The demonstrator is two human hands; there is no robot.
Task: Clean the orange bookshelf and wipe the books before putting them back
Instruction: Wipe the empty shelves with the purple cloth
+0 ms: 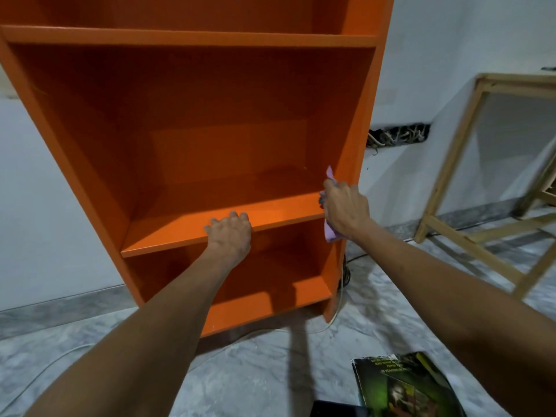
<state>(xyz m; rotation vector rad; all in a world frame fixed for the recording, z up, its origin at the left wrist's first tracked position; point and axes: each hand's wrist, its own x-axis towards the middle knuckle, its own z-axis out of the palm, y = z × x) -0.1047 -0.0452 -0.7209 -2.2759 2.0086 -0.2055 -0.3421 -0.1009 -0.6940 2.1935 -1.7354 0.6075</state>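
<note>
The orange bookshelf (192,130) stands straight ahead against the white wall, with no books on its shelves. My left hand (231,236) rests on the front edge of the middle shelf board (168,236), fingers curled over it. My right hand (346,207) presses a lilac cloth (330,233) against the right end of that board, where it meets the right side panel. A green and black book (403,386) lies on the floor at the lower right, partly behind my right forearm.
A bare wooden frame (481,188) stands to the right of the shelf. White cables (337,311) run along the grey marble floor by the shelf's base. A dark flat object (334,410) lies at the bottom edge beside the book.
</note>
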